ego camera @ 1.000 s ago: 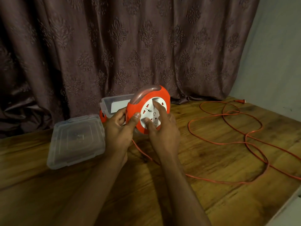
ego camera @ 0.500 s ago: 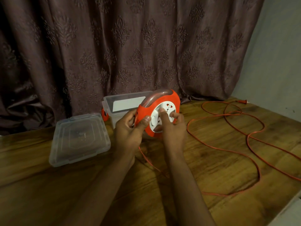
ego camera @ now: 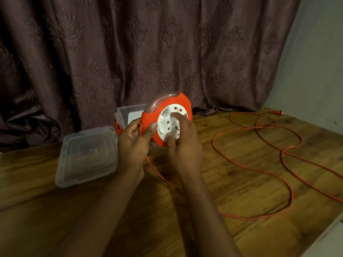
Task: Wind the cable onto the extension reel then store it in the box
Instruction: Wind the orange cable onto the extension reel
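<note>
The right hand [ego camera: 182,145] has turned on the white hub, fingers now spread across it (less cable [ego camera: 259,164] slack). The left hand [ego camera: 132,143] grips the upright reel [ego camera: 167,117] by its rim.

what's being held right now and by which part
The extension reel: the left hand grips its orange rim, while the right hand presses fingers on the white socket face.

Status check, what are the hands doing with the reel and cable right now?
Left hand grips reel rim. Right hand, fingers on white socket face. Cable mostly loose on table. Box open behind reel, lid alongside.
</note>
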